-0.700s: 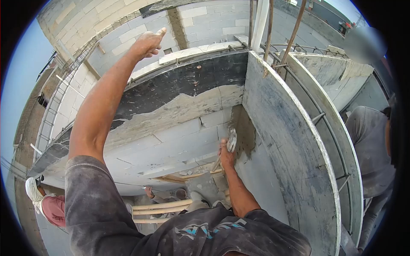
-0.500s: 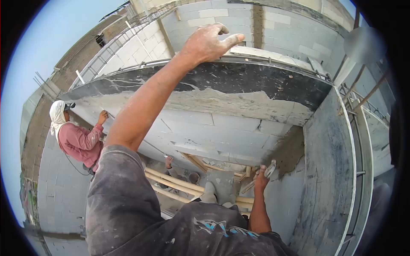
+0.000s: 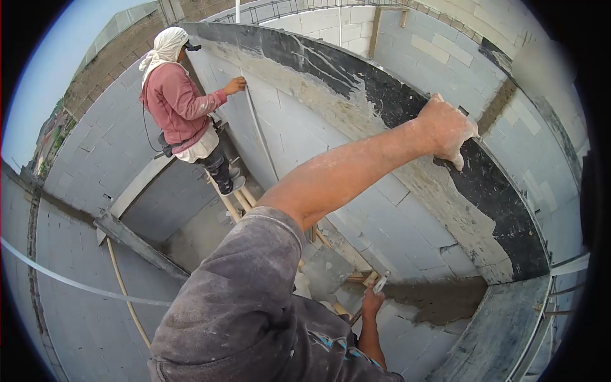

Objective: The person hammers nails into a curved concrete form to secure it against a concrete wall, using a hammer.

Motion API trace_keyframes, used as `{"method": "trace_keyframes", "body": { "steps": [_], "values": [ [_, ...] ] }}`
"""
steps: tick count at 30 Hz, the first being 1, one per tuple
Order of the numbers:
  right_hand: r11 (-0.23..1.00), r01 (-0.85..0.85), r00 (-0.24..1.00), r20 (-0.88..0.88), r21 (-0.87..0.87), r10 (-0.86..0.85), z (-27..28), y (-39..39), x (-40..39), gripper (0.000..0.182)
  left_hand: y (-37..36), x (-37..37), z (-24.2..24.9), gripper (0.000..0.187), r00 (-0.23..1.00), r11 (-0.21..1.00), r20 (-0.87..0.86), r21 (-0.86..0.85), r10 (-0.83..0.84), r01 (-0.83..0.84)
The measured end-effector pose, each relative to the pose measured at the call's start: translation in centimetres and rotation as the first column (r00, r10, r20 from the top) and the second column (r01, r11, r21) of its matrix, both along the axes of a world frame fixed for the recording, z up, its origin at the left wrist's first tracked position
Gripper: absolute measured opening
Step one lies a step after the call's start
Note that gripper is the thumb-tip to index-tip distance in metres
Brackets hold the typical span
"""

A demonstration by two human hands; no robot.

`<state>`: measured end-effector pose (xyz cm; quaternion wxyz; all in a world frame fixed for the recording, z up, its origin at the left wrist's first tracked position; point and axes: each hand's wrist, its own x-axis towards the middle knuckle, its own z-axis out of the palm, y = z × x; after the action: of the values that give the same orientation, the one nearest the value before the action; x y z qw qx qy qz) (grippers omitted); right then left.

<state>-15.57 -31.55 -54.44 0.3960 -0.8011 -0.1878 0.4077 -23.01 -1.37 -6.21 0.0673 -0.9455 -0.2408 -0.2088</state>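
Metal tool [image 3: 382, 282] (1) occupies the right hand [image 3: 372, 302], 1 co-worker [image 3: 178, 99] standing apart.

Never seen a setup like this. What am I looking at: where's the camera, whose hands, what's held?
No machine here: one wide-lens camera sits on a person's head, looking forward and down at their two bare hands. The dusty bare left hand is raised at the black band along the top of a grey block wall; contact is unclear. The bare right hand, lower down, grips a light-grey tool, too small to identify. Beside it, a rough brown patch covers part of the masonry. The co-worker in a dusty-red top and white head cloth is someone else.
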Motion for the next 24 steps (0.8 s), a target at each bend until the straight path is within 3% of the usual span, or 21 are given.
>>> {"method": "trace_keyframes", "body": {
  "steps": [2, 6, 7, 10, 11, 12, 13, 14, 15, 17, 18, 19, 20, 22, 24],
  "values": [
    [0.993, -0.020, 1.000, 0.002, 0.118, 0.020, 1.5, 1.0, -0.5, 0.049, 0.0, -0.4, 0.1, 0.059, 1.000, 1.000, -0.013, -0.009, 0.008, -0.008],
    [0.996, -0.037, 0.996, 0.086, 0.075, 0.031, 1.1, 2.0, -0.1, 0.040, 0.5, -0.5, -0.3, 0.059, 1.000, 1.000, 0.007, -0.013, -0.012, 0.012],
    [0.997, -0.054, 0.995, 0.088, 0.063, 0.048, 1.6, 1.9, -0.1, 0.041, 0.6, -0.6, -0.1, 0.065, 0.999, 0.996, -0.029, -0.082, -0.032, 0.029],
    [0.993, -0.096, 0.989, 0.120, 0.065, 0.087, 2.9, 2.7, -1.1, 0.040, 0.8, -0.9, -2.5, 0.069, 0.977, 0.977, 0.194, 0.209, -0.088, 0.047],
    [0.992, -0.094, 0.985, 0.155, 0.083, 0.081, 2.5, 2.7, -1.5, 0.038, 0.6, -1.5, -3.8, 0.067, 0.912, 0.951, 0.379, 0.307, -0.155, 0.034],
    [0.992, -0.076, 0.979, 0.198, 0.099, 0.055, 2.3, 2.3, -1.5, 0.037, -0.1, -2.4, -4.5, 0.065, 0.841, 0.953, 0.512, 0.301, -0.177, 0.018],
    [0.966, -0.206, 0.932, 0.332, 0.158, 0.145, 2.6, 2.0, -1.5, 0.039, -1.1, -3.2, -5.4, 0.063, 0.741, 0.959, 0.641, 0.284, -0.200, 0.013],
    [0.992, -0.104, 0.974, 0.208, 0.078, 0.086, 3.7, 2.0, -2.0, 0.039, -1.7, -4.1, -6.8, 0.060, 0.631, 0.976, 0.750, 0.207, -0.198, 0.061],
    [0.991, -0.137, 0.951, 0.279, 0.003, 0.131, 3.0, 2.1, -1.7, 0.039, -2.3, -5.5, -8.4, 0.057, 0.556, 0.989, 0.818, 0.108, -0.146, 0.099],
    [0.988, -0.141, 0.944, 0.310, 0.059, 0.116, 5.5, 2.8, -2.3, 0.039, -2.2, -7.6, -13.8, 0.054, 0.386, 0.983, 0.918, -0.150, 0.097, 0.110],
    [0.984, -0.151, 0.940, 0.321, 0.091, 0.114, 6.7, 3.6, -2.7, 0.038, -2.1, -8.4, -16.5, 0.051, 0.332, 0.899, 0.878, -0.410, 0.344, 0.153],
    [0.982, -0.178, 0.925, 0.351, 0.067, 0.143, 7.5, 4.1, -2.5, 0.039, -1.3, -8.9, -18.7, 0.056, 0.192, 0.701, 0.780, -0.621, 0.595, 0.351],
    [0.978, -0.203, 0.908, 0.381, 0.041, 0.173, 8.2, 4.6, -2.0, 0.039, -0.2, -9.4, -20.4, 0.060, 0.112, 0.430, 0.578, -0.710, 0.809, 0.557],
    [0.976, -0.213, 0.908, 0.379, 0.050, 0.179, 9.8, 5.6, -1.5, 0.039, 2.6, -10.5, -22.6, 0.063, 0.024, 0.220, 0.375, -0.591, 0.927, 0.776],
    [0.973, -0.193, 0.940, 0.310, 0.129, 0.145, 11.9, 7.2, -1.4, 0.038, 6.0, -11.2, -23.5, 0.059, -0.064, 0.196, 0.295, -0.443, 0.953, 0.875]
  ]
}}
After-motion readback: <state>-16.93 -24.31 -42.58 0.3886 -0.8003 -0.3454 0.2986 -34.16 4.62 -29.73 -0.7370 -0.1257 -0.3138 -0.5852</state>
